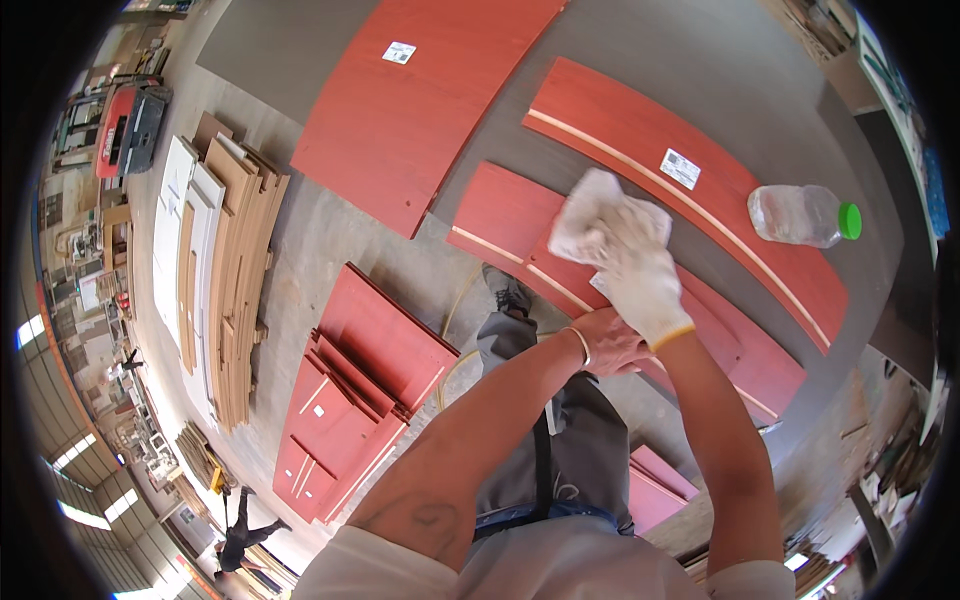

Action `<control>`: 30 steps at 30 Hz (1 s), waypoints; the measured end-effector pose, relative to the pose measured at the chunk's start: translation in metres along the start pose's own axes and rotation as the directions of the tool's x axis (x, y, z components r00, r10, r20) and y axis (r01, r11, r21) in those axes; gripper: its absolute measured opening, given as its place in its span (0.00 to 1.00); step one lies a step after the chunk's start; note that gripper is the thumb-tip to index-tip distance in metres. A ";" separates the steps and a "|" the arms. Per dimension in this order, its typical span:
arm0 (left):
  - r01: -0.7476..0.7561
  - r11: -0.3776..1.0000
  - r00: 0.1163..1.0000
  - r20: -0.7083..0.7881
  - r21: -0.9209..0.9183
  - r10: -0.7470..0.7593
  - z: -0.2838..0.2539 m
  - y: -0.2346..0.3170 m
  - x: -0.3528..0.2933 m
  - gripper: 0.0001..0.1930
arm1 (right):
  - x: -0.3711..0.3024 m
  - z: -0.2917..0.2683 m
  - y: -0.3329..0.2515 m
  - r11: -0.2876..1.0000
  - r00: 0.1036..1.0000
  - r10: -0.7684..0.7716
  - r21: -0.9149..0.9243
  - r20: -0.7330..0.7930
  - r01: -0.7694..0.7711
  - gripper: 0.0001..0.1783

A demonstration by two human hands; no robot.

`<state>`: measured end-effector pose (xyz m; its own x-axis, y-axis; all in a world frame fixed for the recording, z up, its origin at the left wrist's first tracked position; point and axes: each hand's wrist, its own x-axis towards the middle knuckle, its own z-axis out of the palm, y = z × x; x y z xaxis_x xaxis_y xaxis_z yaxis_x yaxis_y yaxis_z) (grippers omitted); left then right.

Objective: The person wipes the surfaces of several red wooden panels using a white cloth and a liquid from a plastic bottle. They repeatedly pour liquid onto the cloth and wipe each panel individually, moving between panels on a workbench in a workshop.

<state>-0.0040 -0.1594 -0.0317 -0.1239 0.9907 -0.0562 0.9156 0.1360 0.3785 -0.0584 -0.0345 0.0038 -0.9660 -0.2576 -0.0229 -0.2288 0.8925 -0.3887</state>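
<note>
My right hand (pixel 645 290), in a white knitted glove with a yellow cuff, presses a crumpled white cloth (pixel 597 208) onto a narrow red panel (pixel 500 208). The panel lies on a dark grey work surface, with a pale strip along its near edge. My bare left hand (pixel 610 342), with a bracelet at the wrist, grips the panel's near edge, its fingertips partly hidden by my right wrist. Just beyond lies a second curved red panel (pixel 600 115) with a white label (pixel 680 169). A clear plastic jar (pixel 795 215) with a green lid lies on its side at the right.
A large red panel (pixel 400 120) lies at the far left of the work surface. On the floor at left are stacked red panels (pixel 360 400) and a pile of brown and white boards (pixel 225 270). A red forklift (pixel 125 130) and another person (pixel 240 535) are farther off.
</note>
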 end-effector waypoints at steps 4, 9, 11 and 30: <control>-0.013 1.000 1.000 0.010 0.017 0.012 0.028 0.003 -0.002 0.37 | -0.005 0.000 -0.010 0.985 0.998 -0.026 -0.168 0.058 0.035 0.24; 0.044 0.992 0.981 -0.192 0.118 -0.021 0.010 0.005 0.002 0.36 | 0.059 0.010 -0.043 0.997 0.987 -0.071 0.006 -0.145 0.073 0.20; 0.027 0.998 0.993 -0.115 0.056 -0.021 -0.003 0.000 -0.001 0.37 | 0.039 -0.001 -0.043 0.991 0.992 -0.123 0.048 -0.002 0.123 0.23; 0.557 0.817 0.817 -0.082 -0.147 -0.571 -0.091 -0.055 -0.012 0.33 | -0.239 -0.038 0.028 0.652 0.800 0.547 0.474 0.247 -0.592 0.16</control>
<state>-0.0884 -0.1780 0.0325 -0.6554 0.7319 -0.1865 0.6233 0.6635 0.4138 0.1615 0.0657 0.0334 -0.8681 0.1907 -0.4583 0.4799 0.5585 -0.6766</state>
